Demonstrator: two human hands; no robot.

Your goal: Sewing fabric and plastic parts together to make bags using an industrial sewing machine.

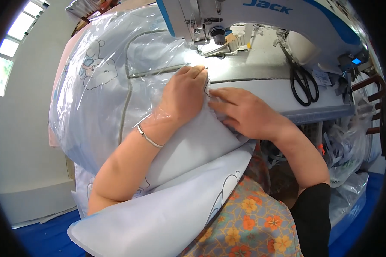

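Note:
A large pale blue-white sheet [188, 147] with printed cartoon figures spreads under both my arms, and its near part folds over my lap. Clear plastic film [79, 53] covers its left side, where grey trim strips run across it. My left hand [184, 92] is closed on the edge of the sheet, its fingers bunched together just in front of the needle area. To its right, my right hand [244, 110] touches the same edge with its fingertips, the fingers stretched and apart. Above them stands the white and blue sewing machine [261, 19], its lamp lighting the needle area.
Black-handled scissors [303, 83] lie on the right of the machine table [266, 92]. Clear plastic bags [347, 154] hang below the table's right end. A patterned orange-flower apron [248, 218] covers my lap. A pale wall [30, 107] with a window stands at the left.

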